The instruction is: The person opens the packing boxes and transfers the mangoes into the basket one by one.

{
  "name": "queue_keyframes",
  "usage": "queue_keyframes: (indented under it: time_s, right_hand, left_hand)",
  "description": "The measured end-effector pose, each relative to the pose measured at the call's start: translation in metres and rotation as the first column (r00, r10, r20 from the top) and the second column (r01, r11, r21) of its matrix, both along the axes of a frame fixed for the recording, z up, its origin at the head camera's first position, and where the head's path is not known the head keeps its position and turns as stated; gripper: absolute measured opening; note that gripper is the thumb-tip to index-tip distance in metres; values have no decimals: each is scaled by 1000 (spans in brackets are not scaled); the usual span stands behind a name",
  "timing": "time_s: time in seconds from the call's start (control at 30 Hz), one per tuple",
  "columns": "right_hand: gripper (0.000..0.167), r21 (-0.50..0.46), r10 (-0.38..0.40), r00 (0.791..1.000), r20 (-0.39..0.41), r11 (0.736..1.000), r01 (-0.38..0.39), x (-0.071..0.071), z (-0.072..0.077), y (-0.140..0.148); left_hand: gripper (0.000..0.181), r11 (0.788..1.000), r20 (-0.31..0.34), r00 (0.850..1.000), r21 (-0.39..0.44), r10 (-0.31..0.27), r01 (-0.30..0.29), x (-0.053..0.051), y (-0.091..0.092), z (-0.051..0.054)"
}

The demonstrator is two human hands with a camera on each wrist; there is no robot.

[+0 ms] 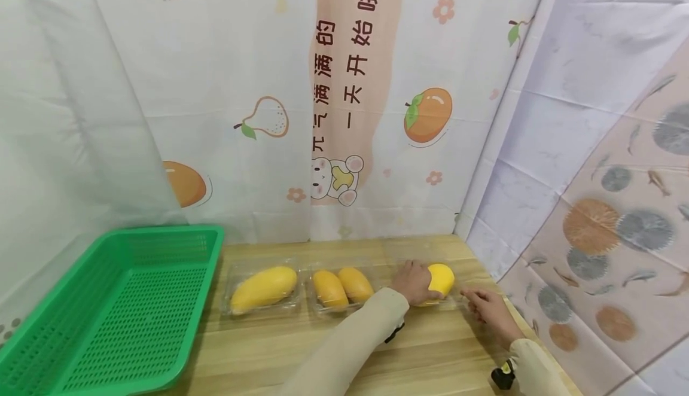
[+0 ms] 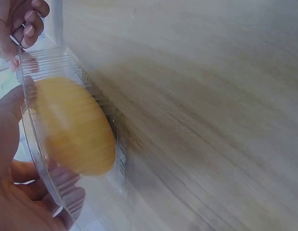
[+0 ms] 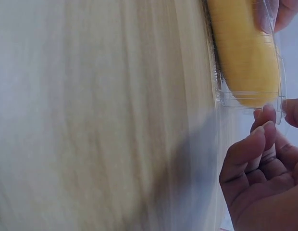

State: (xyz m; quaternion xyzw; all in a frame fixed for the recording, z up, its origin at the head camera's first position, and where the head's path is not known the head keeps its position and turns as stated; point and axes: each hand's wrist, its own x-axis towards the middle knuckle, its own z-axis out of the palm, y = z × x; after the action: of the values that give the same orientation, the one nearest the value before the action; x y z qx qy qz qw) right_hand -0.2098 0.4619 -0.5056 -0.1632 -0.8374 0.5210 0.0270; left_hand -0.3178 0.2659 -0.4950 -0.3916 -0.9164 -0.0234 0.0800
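Note:
A yellow mango [image 1: 441, 280] lies in a clear plastic box [image 2: 53, 57] at the right of the table. My left hand [image 1: 413, 282] reaches into this box from above and grips the mango, thumb on one side and fingers on the other. At the box's near right end, my right hand [image 1: 490, 313] pinches the rim between thumb and fingers, as the right wrist view shows. The box's lid seems to stand raised behind, but its clear plastic is hard to make out.
Left of the hands, one clear box holds two orange-yellow mangoes [image 1: 344, 286] and another a long yellow mango [image 1: 265, 288]. A green plastic basket [image 1: 207, 276] stands at the far left. Printed curtains [image 1: 242, 174] border the wooden table [image 1: 258, 354].

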Motion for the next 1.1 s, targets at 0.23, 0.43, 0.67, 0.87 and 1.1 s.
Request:
queue_keyframes:
  time_s: [0.23,0.43,0.67,0.87,1.1]
  right_hand:
    - [52,6,-22,1000,-10,1000,22,0,-1,0]
    - [48,21,-16,1000,-12,1000,16,0,1,-2]
    - [44,30,-21,1000,-20,999,21,-1,2,-2]
    - [39,40,-19,999,-46,999,20,-1,2,-3]
    - [33,41,-14,998,-58,999,16,2,0,-2]
  left_hand:
    - [65,999,-24,999,-33,30,-31,2,5,1]
    - [68,999,-17,999,1,38,-38,3,5,5]
    - [53,998,92,994,15,63,-64,7,6,19]
    - [45,994,115,987,9,111,-113,6,11,23]
    - [47,993,141,983,-9,115,-115,2,14,19]
